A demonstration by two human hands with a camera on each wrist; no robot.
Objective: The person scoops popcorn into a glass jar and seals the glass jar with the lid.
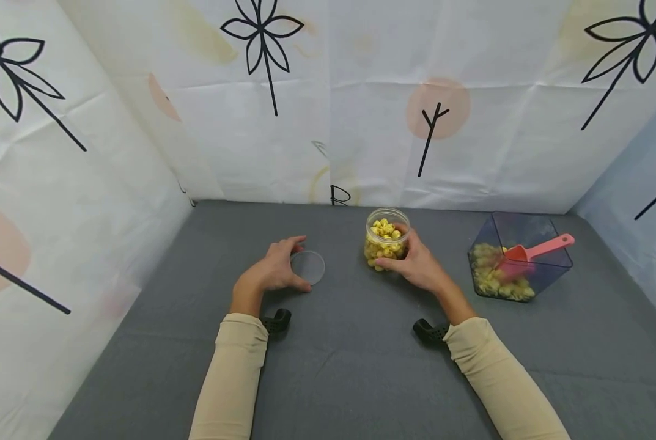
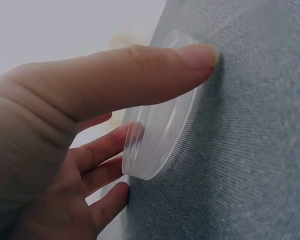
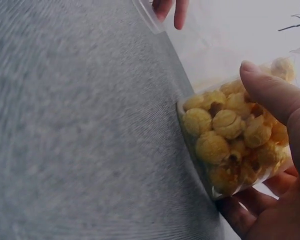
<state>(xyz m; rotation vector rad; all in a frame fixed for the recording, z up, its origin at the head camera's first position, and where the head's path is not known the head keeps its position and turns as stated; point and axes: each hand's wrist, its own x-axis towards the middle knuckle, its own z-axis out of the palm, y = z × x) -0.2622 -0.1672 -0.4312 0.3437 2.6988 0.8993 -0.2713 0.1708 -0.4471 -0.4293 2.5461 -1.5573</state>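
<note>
My left hand [image 1: 275, 269] is at the round clear plastic lid [image 1: 309, 267], its thumb along the near edge and its fingers round the far edge. In the left wrist view the lid [image 2: 162, 135] sits low over the grey cloth between thumb and fingers, partly hidden by the thumb. My right hand [image 1: 416, 260] grips a clear jar [image 1: 387, 238] from its right side. The jar stands upright without a cover, filled with yellow popcorn [image 1: 384, 229]. In the right wrist view my right thumb lies along the jar wall [image 3: 225, 145], with fingers round its other side.
To the right stands a clear, bluish square bin [image 1: 545, 275] with popcorn [image 1: 493, 284] at its bottom. A pink scoop [image 1: 531, 252] leans in it, handle over the rim. Grey cloth [image 1: 350, 366] covers the table; printed white curtains [image 1: 361, 140] enclose it.
</note>
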